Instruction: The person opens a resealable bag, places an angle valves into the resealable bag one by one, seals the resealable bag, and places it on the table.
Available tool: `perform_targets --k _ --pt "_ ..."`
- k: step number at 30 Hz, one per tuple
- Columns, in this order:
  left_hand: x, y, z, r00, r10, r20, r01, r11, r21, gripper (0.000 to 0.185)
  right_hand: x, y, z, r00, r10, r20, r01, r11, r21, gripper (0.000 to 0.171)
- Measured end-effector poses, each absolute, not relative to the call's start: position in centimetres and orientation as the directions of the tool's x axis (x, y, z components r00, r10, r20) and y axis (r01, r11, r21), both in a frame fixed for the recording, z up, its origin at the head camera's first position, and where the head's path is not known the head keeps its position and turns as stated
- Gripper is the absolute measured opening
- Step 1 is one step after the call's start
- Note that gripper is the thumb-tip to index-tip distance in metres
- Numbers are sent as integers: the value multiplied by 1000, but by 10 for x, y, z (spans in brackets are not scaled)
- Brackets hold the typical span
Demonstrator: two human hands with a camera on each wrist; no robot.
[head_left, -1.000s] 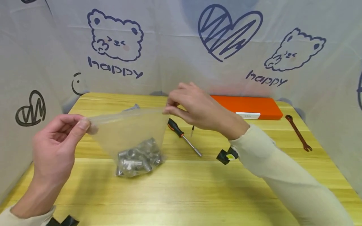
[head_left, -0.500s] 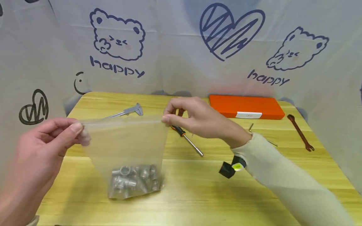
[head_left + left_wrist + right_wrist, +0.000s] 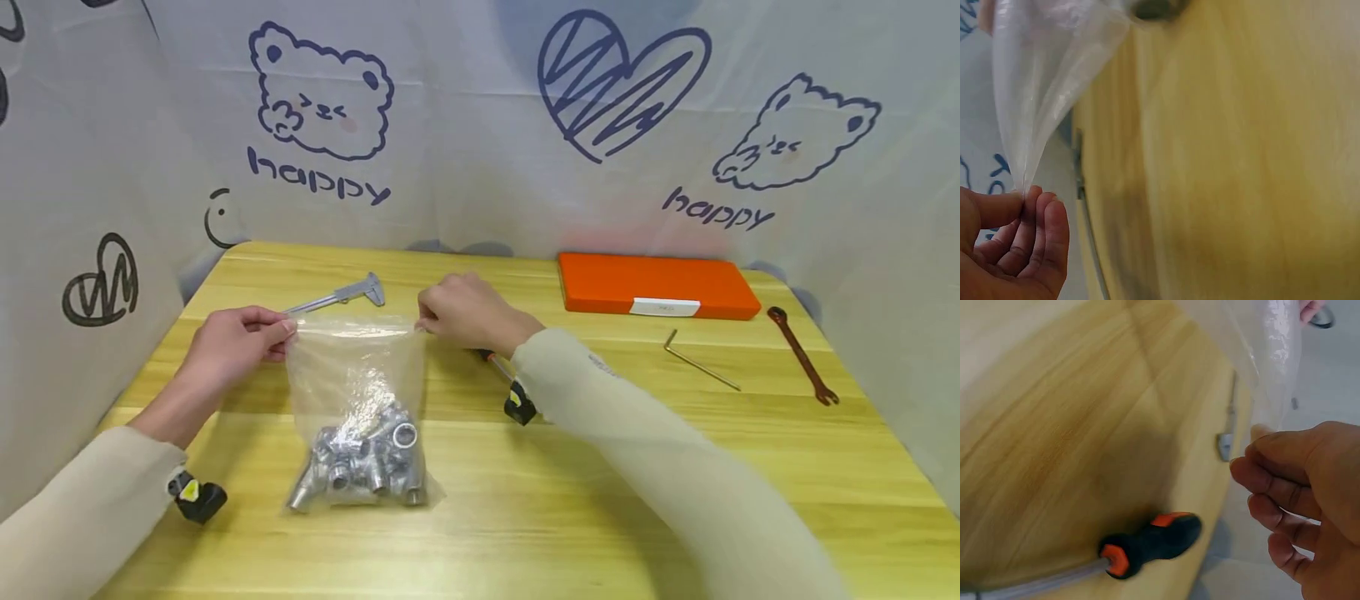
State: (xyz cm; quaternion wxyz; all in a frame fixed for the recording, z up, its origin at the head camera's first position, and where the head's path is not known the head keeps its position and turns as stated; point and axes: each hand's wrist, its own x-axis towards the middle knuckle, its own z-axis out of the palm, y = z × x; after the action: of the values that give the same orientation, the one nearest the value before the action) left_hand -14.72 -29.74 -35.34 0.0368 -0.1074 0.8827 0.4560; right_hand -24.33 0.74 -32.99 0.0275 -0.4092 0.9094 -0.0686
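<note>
A clear zip bag [image 3: 352, 367] hangs between both hands in the head view, its lower end at the table. Shiny metal sockets [image 3: 375, 462] are heaped in its bottom; whether they touch the tabletop I cannot tell. With thumb and fingers my left hand [image 3: 236, 342] pinches the bag's upper left corner. At the upper right corner, my right hand [image 3: 468, 312] pinches the plastic between thumb and forefinger, the other fingers loosely curled in the right wrist view. Below the right hand lies a black and orange screwdriver [image 3: 1154, 544], mostly hidden by the forearm in the head view.
A caliper [image 3: 341, 293] lies behind the bag. Toward the back right stands an orange box [image 3: 656, 283] with a white label. A hex key [image 3: 701, 364] and a reddish-brown wrench [image 3: 802, 357] lie on the right. Printed cloth [image 3: 465, 167] surrounds the wooden table [image 3: 525, 517].
Both hands have lowered the bag toward the table, and the left hand has come right, closer to the right hand. The caliper and hex key have come into fuller view.
</note>
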Motion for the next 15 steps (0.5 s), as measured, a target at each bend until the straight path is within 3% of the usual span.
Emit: perform_targets --k 5,9,15 --pt "-163 -291 -364 -982 -126 -138 -187 687 703 40 -254 9 -344 -696 -717 -18 -708 691 -150 21" --pt "-165 -289 -365 -987 -106 -125 -162 727 667 40 -254 22 -343 -726 -687 -15 -661 704 -261 25" --pt "-158 -293 -352 -992 -94 -84 -126 766 631 59 -237 73 -328 -783 -611 118 -586 662 -467 34"
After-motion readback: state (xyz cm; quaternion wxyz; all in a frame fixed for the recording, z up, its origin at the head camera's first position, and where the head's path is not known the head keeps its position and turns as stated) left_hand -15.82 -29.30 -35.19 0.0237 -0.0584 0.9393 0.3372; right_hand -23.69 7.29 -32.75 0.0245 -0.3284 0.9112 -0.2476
